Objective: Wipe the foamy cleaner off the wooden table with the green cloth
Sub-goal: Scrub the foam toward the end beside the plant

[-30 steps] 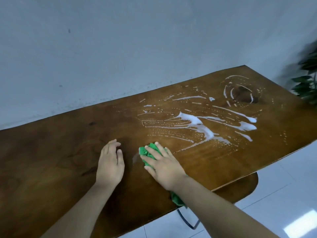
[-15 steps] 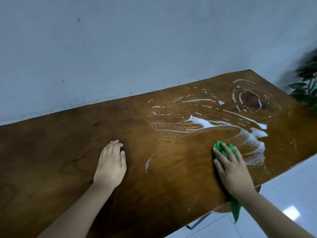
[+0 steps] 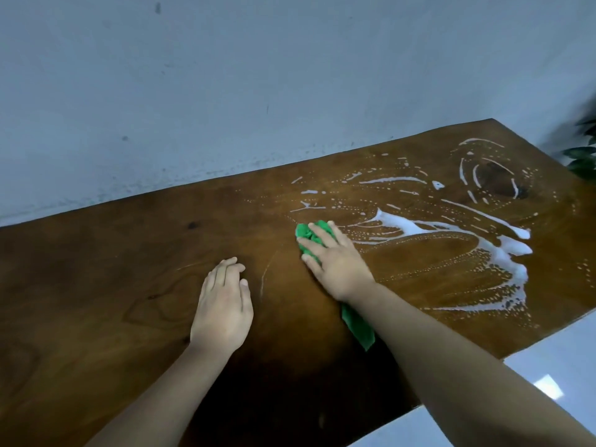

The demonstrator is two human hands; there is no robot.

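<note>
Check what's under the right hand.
The green cloth: it's bunched past the fingers, and a tail trails out beside the wrist. The right hand presses flat on it, hiding its middle part and the wooden table beneath, so any foam there can't be seen.

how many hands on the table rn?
2: left hand rests flat on the table; right hand presses the green cloth beside the foam.

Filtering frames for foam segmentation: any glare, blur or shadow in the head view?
Head view: foam sharp against the wooden table; plant at the right edge blurred; bright glare patch on the floor; table's near edge dark, in shadow.
</note>
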